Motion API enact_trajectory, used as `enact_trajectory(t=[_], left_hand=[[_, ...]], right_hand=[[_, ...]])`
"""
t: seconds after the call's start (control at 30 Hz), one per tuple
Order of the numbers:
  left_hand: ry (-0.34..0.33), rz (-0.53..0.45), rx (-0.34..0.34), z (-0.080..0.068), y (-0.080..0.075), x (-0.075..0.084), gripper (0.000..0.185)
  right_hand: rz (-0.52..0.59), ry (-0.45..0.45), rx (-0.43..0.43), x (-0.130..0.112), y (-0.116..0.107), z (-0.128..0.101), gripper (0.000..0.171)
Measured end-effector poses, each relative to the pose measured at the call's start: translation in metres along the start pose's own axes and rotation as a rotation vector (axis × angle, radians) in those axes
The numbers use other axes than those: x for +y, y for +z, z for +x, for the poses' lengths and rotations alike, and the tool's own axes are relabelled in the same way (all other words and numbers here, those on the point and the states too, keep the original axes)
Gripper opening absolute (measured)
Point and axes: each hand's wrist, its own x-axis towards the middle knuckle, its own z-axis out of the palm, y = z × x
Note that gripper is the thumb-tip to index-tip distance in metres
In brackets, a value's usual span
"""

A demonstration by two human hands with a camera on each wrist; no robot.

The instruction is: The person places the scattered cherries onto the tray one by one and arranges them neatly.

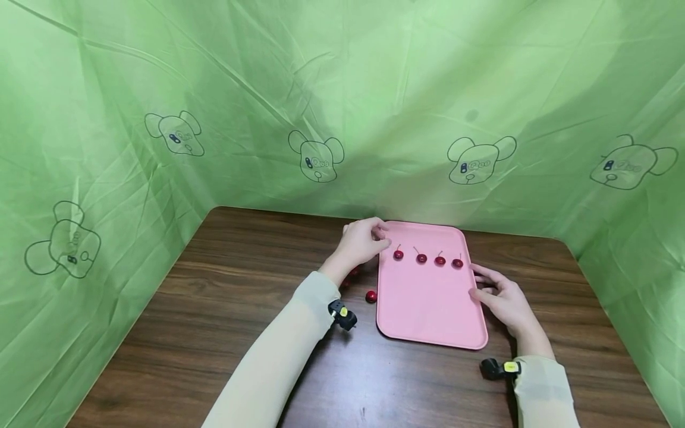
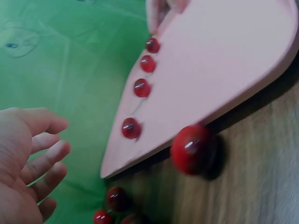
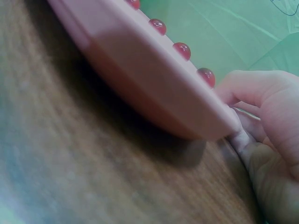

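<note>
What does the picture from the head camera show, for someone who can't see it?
Four red cherries sit in a row on a pink tray on a brown wooden table. The left hand hovers at the tray's far left corner, and the right hand touches its right edge. Another cherry lies beside the tray.

Head view down, wrist views close (sharing tray (image 1: 428,309))

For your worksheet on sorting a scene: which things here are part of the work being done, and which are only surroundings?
In the work:
flat pink plastic tray
four small red cherries in a row
loose red cherries on the table
left hand
right hand

Surroundings:
dark wooden table
green printed cloth backdrop
</note>
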Motion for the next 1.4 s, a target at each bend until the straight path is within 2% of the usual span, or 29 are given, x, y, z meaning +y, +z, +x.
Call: enact_trajectory(t=[0.13,0.37,0.67,0.83,1.03,1.2,1.4], left_hand=[[-0.02,-0.073,0.0,-0.006,-0.016,-0.006,0.03],[-0.016,-0.112,0.006,-0.015,-0.039,-0.016,0.031],[0.005,-0.154,0.015,-0.037,-0.054,-0.028,0.03],[0.047,-0.143,-0.05,-0.057,-0.062,-0.039,0.029],[0.103,-0.111,-0.131,-0.089,-0.07,-0.054,0.029],[0.112,-0.106,-0.19,-0.116,-0.074,-0.061,0.034],[0.165,-0.114,-0.253,-0.134,-0.074,-0.064,0.036]], right_hand=[[-0.003,-0.002,0.003,0.0,0.0,0.0,0.063],[-0.015,0.007,-0.002,0.001,0.0,0.001,0.064],[-0.013,0.008,0.01,0.001,-0.002,-0.001,0.063],[-0.037,0.031,0.003,0.004,-0.001,0.002,0.064],[-0.045,0.045,0.002,0.003,0.001,0.003,0.064],[-0.058,0.037,0.001,-0.002,0.002,0.002,0.063],[-0.046,0.029,0.016,-0.005,0.001,0.0,0.063]])
